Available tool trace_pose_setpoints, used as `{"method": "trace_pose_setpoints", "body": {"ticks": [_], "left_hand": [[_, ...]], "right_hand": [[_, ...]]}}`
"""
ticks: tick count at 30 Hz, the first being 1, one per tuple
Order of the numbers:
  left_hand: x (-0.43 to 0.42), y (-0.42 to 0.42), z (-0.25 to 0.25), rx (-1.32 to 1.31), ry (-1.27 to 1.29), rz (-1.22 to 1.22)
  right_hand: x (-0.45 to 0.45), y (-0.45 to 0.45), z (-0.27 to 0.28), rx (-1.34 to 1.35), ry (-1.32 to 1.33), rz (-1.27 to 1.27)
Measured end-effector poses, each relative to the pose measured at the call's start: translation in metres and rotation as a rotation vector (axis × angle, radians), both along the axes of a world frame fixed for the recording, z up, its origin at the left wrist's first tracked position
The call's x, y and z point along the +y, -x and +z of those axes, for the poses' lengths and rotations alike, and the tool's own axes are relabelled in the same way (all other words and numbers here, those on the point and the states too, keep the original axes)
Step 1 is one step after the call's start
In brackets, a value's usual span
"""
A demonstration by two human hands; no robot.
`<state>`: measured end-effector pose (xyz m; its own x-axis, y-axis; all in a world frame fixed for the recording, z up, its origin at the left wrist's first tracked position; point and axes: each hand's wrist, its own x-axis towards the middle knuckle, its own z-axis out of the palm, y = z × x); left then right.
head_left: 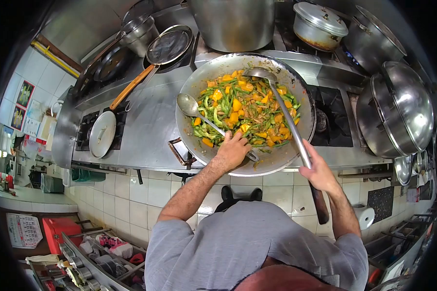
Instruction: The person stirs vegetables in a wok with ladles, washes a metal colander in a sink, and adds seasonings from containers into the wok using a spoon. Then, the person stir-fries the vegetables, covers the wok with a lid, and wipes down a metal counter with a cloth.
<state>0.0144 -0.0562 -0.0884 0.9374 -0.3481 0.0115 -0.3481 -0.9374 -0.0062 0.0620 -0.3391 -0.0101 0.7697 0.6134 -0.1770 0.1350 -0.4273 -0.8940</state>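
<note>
A wide metal wok holds a mix of orange squash-like chunks, green beans and sliced green vegetables. My left hand reaches over the near rim, its fingers closed on the handle of a metal spoon. The spoon's bowl rests at the wok's left side, and its handle end sticks out right of my fingers. A long ladle with a dark wooden grip slants across the wok's right side. My right hand is closed around its handle, and its head lies at the far edge of the food.
Behind the wok stands a tall stockpot, with a lidded pot to its right. Large steel bowls lean at the right. A wooden-handled strainer and a round lid lie left. A burner grate adjoins the wok.
</note>
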Motion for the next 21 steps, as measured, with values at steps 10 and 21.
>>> {"method": "trace_pose_setpoints", "body": {"ticks": [10,21], "left_hand": [[0.045,-0.001,0.086,-0.612,0.977,0.125],[0.091,0.009,0.166,-1.206,1.619,0.327]], "right_hand": [[0.005,-0.063,0.012,-0.04,-0.082,0.025],[0.066,-0.069,0.007,-0.512,0.062,0.414]]}}
